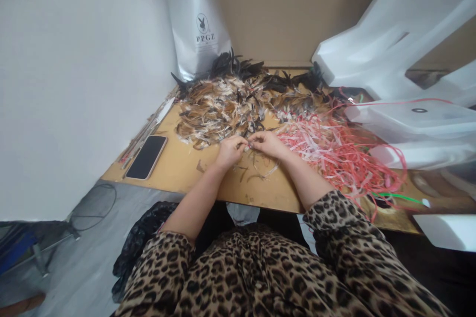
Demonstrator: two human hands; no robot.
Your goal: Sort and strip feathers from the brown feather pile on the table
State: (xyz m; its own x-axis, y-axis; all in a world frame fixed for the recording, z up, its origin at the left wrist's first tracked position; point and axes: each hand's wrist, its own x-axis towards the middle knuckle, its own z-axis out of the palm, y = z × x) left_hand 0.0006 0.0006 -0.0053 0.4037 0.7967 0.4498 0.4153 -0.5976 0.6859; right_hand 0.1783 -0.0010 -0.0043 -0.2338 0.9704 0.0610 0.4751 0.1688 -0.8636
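Fingers (258, 137) of the bare left hand (230, 150) and right hand (270, 143) were pinched narrow, nearly meeting, anything held too small to identify; both forearms (202, 195) angled inward, with heaped brown, cream and black feathers (219, 109) at eleven o'clock.

Worn on the head, one camera looks forward and steeply down from near above the near edge of a yellow-brown, flat-topped desk (193, 168), taking in its far edge and the flat tan wall (282, 10) beyond.
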